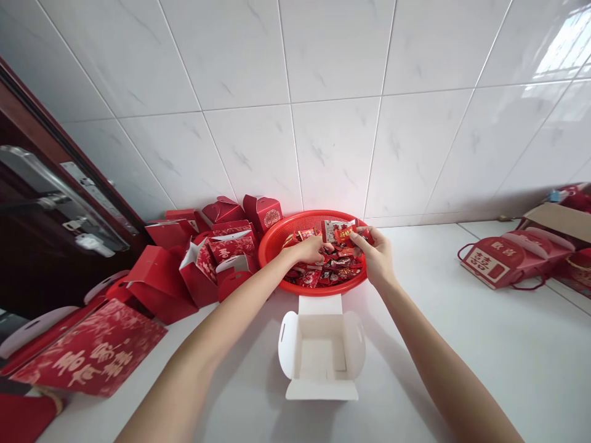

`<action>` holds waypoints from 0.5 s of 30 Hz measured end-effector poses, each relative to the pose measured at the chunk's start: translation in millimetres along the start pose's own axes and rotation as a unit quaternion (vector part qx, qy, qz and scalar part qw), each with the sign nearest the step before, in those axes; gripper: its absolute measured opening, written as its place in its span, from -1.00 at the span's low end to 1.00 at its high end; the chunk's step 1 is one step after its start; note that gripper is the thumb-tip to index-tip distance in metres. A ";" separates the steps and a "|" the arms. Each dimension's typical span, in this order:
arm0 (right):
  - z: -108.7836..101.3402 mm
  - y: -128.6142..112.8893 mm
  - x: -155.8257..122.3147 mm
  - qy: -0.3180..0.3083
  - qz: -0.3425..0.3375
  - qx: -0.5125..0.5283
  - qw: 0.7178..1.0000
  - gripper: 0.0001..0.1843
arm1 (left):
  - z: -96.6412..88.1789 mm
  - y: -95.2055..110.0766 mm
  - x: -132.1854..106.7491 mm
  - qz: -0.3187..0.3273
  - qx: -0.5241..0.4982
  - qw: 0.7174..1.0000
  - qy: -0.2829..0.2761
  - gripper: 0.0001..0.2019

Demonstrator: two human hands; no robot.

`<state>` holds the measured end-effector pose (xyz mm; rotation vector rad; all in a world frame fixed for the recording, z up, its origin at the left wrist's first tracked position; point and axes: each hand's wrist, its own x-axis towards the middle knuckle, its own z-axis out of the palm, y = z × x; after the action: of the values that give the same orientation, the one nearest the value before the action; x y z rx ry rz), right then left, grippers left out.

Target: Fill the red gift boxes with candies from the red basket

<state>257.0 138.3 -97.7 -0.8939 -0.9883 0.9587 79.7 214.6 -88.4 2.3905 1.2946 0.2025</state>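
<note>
A round red plastic basket [271,245] full of wrapped candies [335,271] stands against the wall. My left hand [310,249] reaches into it, fingers bent down among the candies; whatever lies under the fingertips is hidden. At the basket's right side my right hand [376,251] pinches a red-wrapped candy [344,234] between thumb and fingers, just above the pile. In front of the basket a small white-lined gift box [320,351] sits with its flaps spread open, its inside bare.
Many red gift boxes [161,283] crowd the left side, beside a dark door [28,203] with a metal handle. On the right lie red handled boxes [503,261] and a cardboard carton [556,221]. A tiled wall [337,147] rises behind the white surface [443,320].
</note>
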 end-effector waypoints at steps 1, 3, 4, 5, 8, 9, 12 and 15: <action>0.0 0.5 0.0 0.000 -0.001 -0.002 1.000 -0.63 | 1.7 0.3 -0.4 0.007 -0.004 1.000 -0.020 -0.55; 0.1 1.3 0.1 -0.001 -0.005 -0.008 1.000 -0.63 | 4.3 2.7 -2.4 0.018 0.004 0.998 -0.060 -0.52; 0.2 1.6 0.1 -0.002 -0.006 -0.012 1.000 -0.63 | 5.0 4.3 -3.5 0.018 0.017 0.997 -0.074 -0.49; 0.2 1.6 0.2 -0.003 -0.007 -0.016 1.000 -0.63 | 5.0 5.8 -4.5 0.012 0.034 0.996 -0.087 -0.49; 0.5 1.0 0.3 -0.004 -0.001 -0.020 1.000 -0.63 | 3.1 9.5 -6.5 -0.032 0.088 0.990 -0.106 -0.67; 0.7 0.7 0.3 -0.004 0.003 -0.020 1.000 -0.63 | 2.2 10.5 -6.8 -0.047 0.101 0.988 -0.107 -0.75; 1.1 -0.5 -0.2 0.000 0.008 -0.022 1.000 -0.63 | 0.4 13.0 -7.3 -0.077 0.130 0.984 -0.099 -0.89; 1.4 -1.3 -0.7 0.004 0.005 -0.024 1.000 -0.63 | -0.1 13.1 -8.2 -0.083 0.136 0.982 -0.102 -0.89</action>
<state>255.9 137.4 -96.3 -0.9439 -1.0043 0.9415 85.2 201.5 -82.2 2.4272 1.4929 -0.2780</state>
